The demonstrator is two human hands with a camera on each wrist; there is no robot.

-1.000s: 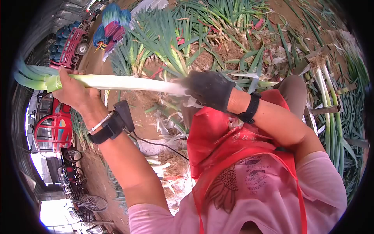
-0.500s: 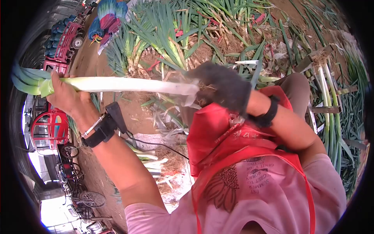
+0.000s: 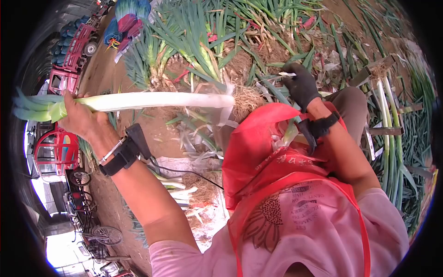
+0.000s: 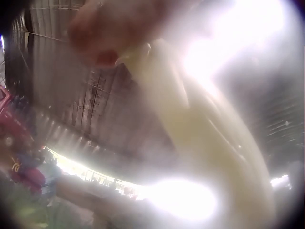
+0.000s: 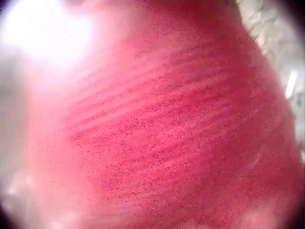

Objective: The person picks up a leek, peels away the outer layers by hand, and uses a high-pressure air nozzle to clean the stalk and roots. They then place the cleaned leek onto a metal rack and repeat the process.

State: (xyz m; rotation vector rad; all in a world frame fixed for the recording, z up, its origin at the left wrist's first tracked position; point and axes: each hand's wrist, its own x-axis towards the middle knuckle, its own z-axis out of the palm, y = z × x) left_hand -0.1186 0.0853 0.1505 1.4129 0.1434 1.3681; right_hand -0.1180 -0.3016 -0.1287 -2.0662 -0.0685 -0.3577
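Note:
My bare left hand [image 3: 82,115] grips a large green onion [image 3: 157,100] near its leafy end, in the head view at the left. Its long white shaft lies level, and stringy roots [image 3: 248,99] fan out at the right end above my lap. In the left wrist view, the pale shaft [image 4: 205,129] fills the middle, blurred. My right hand [image 3: 302,85], in a black glove, is apart from the roots, by my knee. A small white piece [image 3: 287,74] overlaps its fingers; I cannot tell whether they hold it.
Piles of green onions [image 3: 184,41] with roots lie on the ground ahead. More stand in a metal rack [image 3: 386,130] at right. A red apron [image 3: 251,152] covers my lap; it fills the right wrist view. A cart [image 3: 74,46] and bicycle [image 3: 107,235] stand far left.
My right hand has moved from the root end of the green onion outward to the right, uncovering the roots. The left hand keeps its grip and has shifted slightly left and down.

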